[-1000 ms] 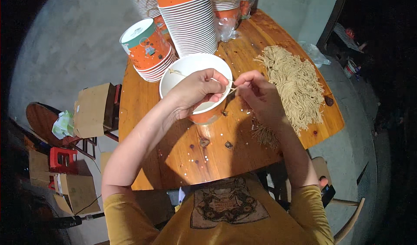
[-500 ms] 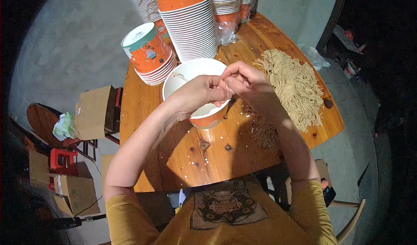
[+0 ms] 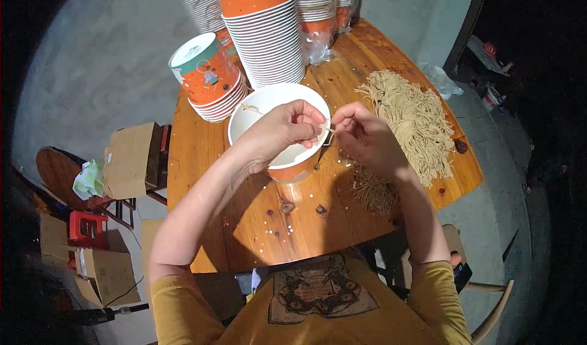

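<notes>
A paper bucket (image 3: 293, 173), orange outside and white inside, stands tilted toward me on the wooden table. A beige cord (image 3: 331, 133) runs between my two hands at the bucket's right rim, and a short cord end (image 3: 250, 107) shows at its left inner side. My left hand (image 3: 292, 128) reaches over the mouth of the bucket, closed in a pinch on the cord near the rim. Just to the right, outside the bucket, the bent fingers of my right hand (image 3: 365, 136) pinch the same cord. Its fingertips are partly hidden.
Beyond the bucket rises a tall stack of orange paper buckets (image 3: 264, 42), with a shorter upturned stack (image 3: 211, 76) to its left. A pile of beige cords (image 3: 411, 125) lies at the right, beside darker brown cords (image 3: 374, 193). Cardboard boxes (image 3: 129, 159) stand left of the table.
My right hand has drawn back slightly to the right and down, opening a gap between the hands where the cord now shows. My left hand stays at the rim.
</notes>
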A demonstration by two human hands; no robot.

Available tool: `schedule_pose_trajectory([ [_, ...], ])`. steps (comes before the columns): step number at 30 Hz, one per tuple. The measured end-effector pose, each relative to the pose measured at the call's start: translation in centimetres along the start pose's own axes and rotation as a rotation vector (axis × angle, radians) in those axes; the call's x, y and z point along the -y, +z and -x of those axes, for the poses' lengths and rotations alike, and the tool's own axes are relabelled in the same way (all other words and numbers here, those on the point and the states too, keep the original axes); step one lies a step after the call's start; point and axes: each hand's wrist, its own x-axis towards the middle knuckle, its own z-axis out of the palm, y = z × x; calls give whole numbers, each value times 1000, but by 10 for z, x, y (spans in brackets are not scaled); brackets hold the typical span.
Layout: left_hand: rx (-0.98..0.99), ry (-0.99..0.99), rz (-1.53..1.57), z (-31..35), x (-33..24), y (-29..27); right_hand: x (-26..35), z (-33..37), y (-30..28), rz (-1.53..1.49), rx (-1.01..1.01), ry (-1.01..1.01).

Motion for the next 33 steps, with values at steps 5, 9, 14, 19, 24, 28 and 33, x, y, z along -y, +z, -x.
schedule_pose_trajectory([
  [5,-52,82,-150,-2,0,4,4,0,-1,-21,-3,-21],
  [9,-90,133,-249,-5,0,9,5,-3,-2,64,-5,-108],
  [14,-108,250,-248,-10,7,11,8,-1,-2,-3,8,-141],
  [19,-148,242,-237,-14,12,12,19,0,-1,45,116,-215],
  [24,-142,207,-228,-13,9,17,21,-5,3,-1,55,-147],
  [28,-41,107,-134,-8,8,8,20,-15,4,54,-92,-29],
  [33,91,-21,14,-7,7,3,14,-20,5,182,-185,-105],
])
